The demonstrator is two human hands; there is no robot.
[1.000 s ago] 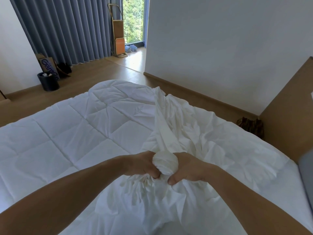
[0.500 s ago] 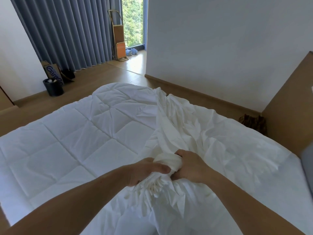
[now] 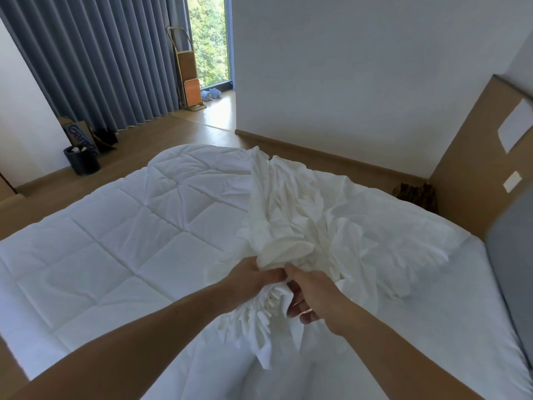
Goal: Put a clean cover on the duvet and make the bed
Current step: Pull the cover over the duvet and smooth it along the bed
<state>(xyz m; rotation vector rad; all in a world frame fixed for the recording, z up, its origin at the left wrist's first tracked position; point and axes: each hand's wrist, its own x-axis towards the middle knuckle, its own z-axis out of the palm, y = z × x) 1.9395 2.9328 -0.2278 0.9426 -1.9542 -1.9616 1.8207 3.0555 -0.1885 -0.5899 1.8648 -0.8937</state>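
Observation:
A white quilted duvet (image 3: 115, 241) lies spread over the bed, reaching its far left corner. A crumpled white cover (image 3: 317, 226) is bunched up on the right half of the duvet. My left hand (image 3: 253, 280) grips a gathered wad of the cover from the left. My right hand (image 3: 308, 293) holds the same wad from the right, thumb on top and fingers curled loosely under the pleated cloth. Both forearms reach in from the bottom edge.
A brown headboard panel (image 3: 476, 168) and a grey pillow (image 3: 510, 255) stand at the right. A wooden floor (image 3: 173, 134) runs beyond the bed, with a black bin (image 3: 82, 160), grey curtains (image 3: 86, 59), a folding cart (image 3: 187, 82) and a dark bag (image 3: 415, 194).
Both hands have worked the gathered cover further along, the bunch now rising above them instead of sitting between the fists. My right hand's fingers have loosened.

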